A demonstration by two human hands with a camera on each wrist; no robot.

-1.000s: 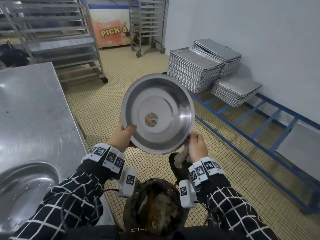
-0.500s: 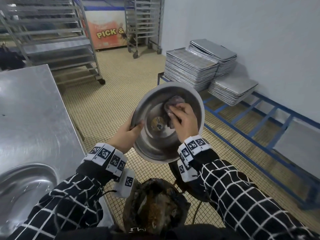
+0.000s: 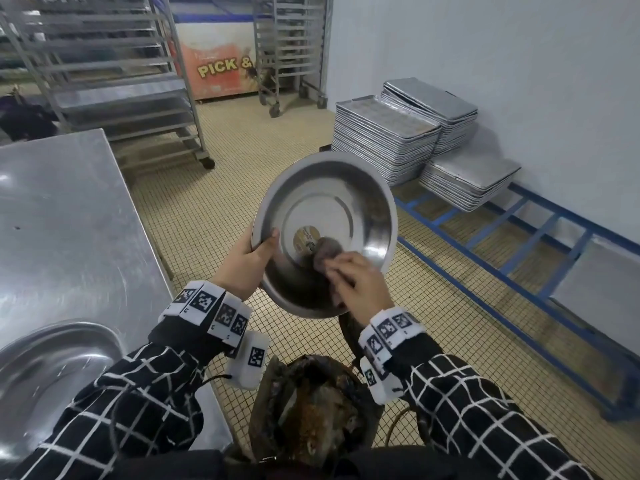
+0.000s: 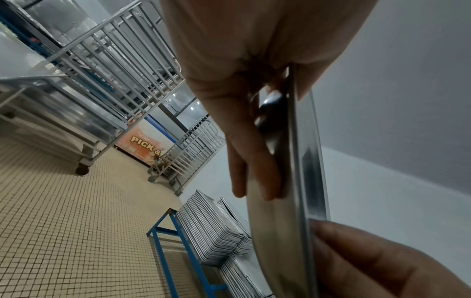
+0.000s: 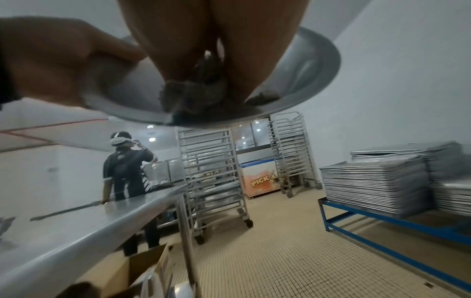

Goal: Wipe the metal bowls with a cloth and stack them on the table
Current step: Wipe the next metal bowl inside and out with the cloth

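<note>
A shiny metal bowl (image 3: 332,202) with a round sticker (image 3: 304,237) in its bottom is held tilted in the air, its inside facing me. My left hand (image 3: 247,261) grips its left rim, thumb inside and fingers behind (image 4: 254,181). My right hand (image 3: 356,282) holds a bunched grey cloth (image 3: 327,249) and presses it against the lower inside of the bowl (image 5: 305,76). The cloth (image 5: 193,94) shows crumpled under my fingers in the right wrist view. Another metal bowl (image 3: 45,368) lies on the steel table (image 3: 69,220) at the lower left.
Stacks of metal baking trays (image 3: 384,143) sit on a blue frame (image 3: 519,258) along the right wall. Wheeled tray racks (image 3: 114,74) and an orange freezer (image 3: 221,64) stand at the back. A person (image 5: 125,165) stands at the table's far end. A dark bag (image 3: 311,407) hangs below my hands.
My right hand came up from under the bowl, pressed the cloth high inside it, then slid the cloth down to the lower part. The bowl shifted slightly right and tilted.
</note>
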